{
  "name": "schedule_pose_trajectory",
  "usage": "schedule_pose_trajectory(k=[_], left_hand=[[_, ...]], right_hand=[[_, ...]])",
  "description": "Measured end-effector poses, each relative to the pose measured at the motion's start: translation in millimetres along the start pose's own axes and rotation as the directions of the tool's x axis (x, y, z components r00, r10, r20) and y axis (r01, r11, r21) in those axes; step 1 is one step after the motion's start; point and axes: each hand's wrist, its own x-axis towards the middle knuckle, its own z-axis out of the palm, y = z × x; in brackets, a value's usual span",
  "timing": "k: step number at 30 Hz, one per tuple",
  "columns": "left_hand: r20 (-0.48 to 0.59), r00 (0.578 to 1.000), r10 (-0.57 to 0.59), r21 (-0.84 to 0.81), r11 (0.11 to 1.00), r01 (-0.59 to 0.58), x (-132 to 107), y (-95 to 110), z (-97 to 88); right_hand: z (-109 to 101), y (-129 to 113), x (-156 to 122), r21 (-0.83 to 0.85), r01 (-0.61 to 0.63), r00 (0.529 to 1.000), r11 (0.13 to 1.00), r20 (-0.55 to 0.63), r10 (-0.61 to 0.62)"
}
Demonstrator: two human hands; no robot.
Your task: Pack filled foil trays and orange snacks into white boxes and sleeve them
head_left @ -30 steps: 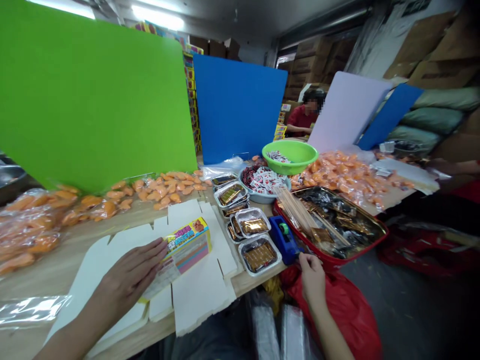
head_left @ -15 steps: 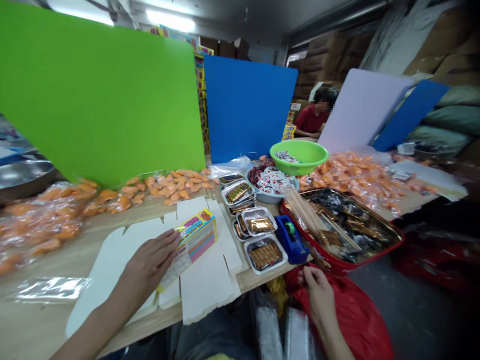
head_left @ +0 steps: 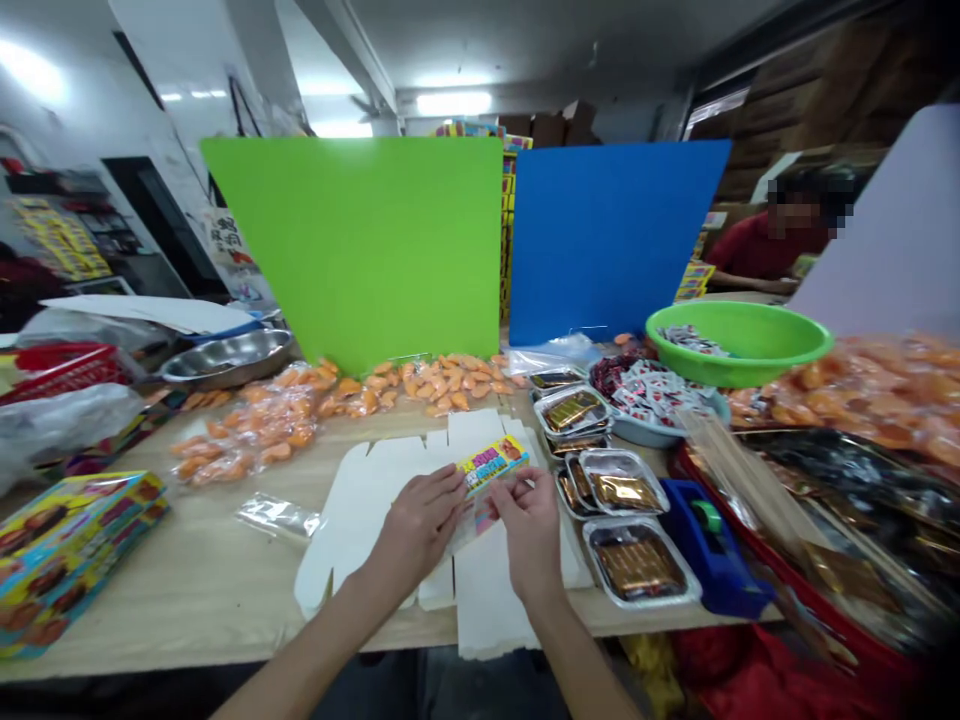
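Observation:
A small printed carton point(head_left: 491, 465), yellow with coloured lettering, lies tilted on a stack of flat white cardboard blanks point(head_left: 375, 490). My left hand point(head_left: 427, 515) grips the carton's left side with fingers together. Against its near right side, my right hand point(head_left: 531, 520) has its thumb and fingertips pinched. What they pinch, if anything, is hidden. Right of the blanks stand foil trays point(head_left: 641, 565) with gold and brown packets in them. A blue tape dispenser point(head_left: 712, 550) is beside the trays.
Orange wrapped pieces point(head_left: 442, 380) lie along green point(head_left: 360, 240) and blue boards point(head_left: 607, 240). A green basin point(head_left: 757, 345), a bowl of sachets point(head_left: 660, 395) and a red tray with sticks point(head_left: 750, 490) fill the right. Printed boxes point(head_left: 82, 550) stand left. A person point(head_left: 772, 240) sits behind.
My right hand has come up from below the table's edge to the carton. My left hand stays on the carton. The view has turned left.

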Motion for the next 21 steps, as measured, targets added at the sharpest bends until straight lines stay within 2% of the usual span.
schedule_pose_trajectory(k=[3, 7, 12, 16, 19, 21], left_hand=[[-0.003, 1.0, -0.008, -0.003, 1.0, 0.008, 1, 2, -1.0], [-0.012, 1.0, -0.011, -0.016, 1.0, 0.01, 2, 6, -2.4], [0.023, 0.998, -0.052, -0.086, 0.995, 0.053, 4, 4, -6.4], [0.133, 0.983, -0.126, -0.033, 0.991, 0.131, 5, 1, -16.2], [0.243, 0.956, -0.167, 0.027, 0.986, 0.166, 2, 0, -21.7], [0.243, 0.954, -0.173, 0.051, 0.985, 0.166, -5, -2, -25.9]], right_hand=[[10, 16, 6, -0.119, 0.017, 0.998, 0.993, -0.064, -0.025], [7, 26, 10, -0.246, 0.02, 0.991, 0.969, -0.125, -0.052], [1, 32, 12, -0.135, -0.117, 0.989, 0.984, -0.105, 0.103], [-7, 44, 7, -0.123, -0.21, 0.971, 0.97, -0.139, 0.192], [-18, 58, 3, -0.181, -0.261, 0.965, 0.948, -0.046, 0.257], [-26, 70, 7, -0.238, -0.297, 0.949, 0.925, 0.035, 0.314]])
